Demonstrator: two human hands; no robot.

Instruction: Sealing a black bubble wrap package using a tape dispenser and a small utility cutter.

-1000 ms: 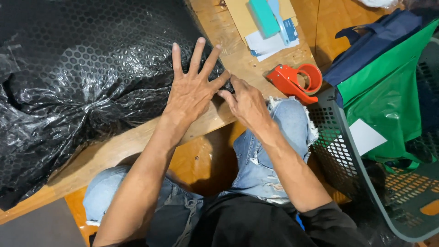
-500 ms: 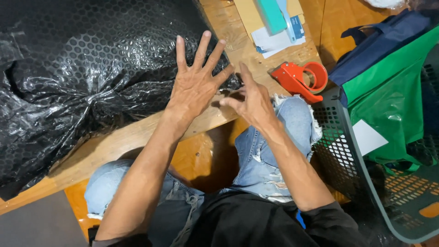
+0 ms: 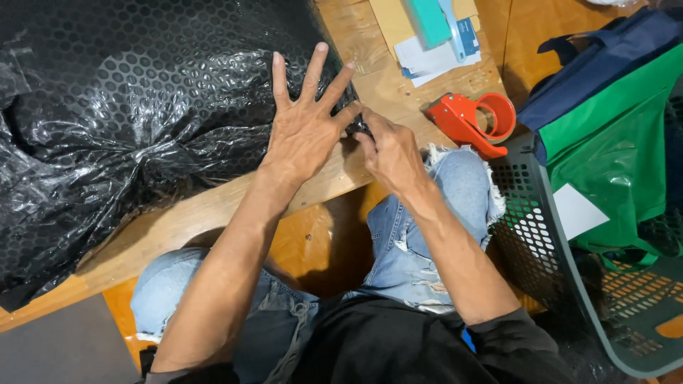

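A big parcel wrapped in black bubble wrap point(image 3: 128, 121) lies on a low wooden table point(image 3: 213, 206) and fills the left of the view. My left hand point(image 3: 306, 121) lies flat on its right end, fingers spread. Beside it, my right hand point(image 3: 388, 153) has its fingers curled and pinches the corner of the black wrap at the parcel's edge, just under my left thumb. Both forearms reach up from my lap.
An orange tape dispenser point(image 3: 473, 117) lies on the table to the right of my hands. Paper sheets and a teal object point(image 3: 430, 32) sit at the top. A grey plastic basket point(image 3: 569, 284) with a green and navy bag point(image 3: 605, 128) stands at the right.
My right hand has moved left from the table edge up to the parcel's corner and closed on the wrap. My left hand stays spread on the parcel.
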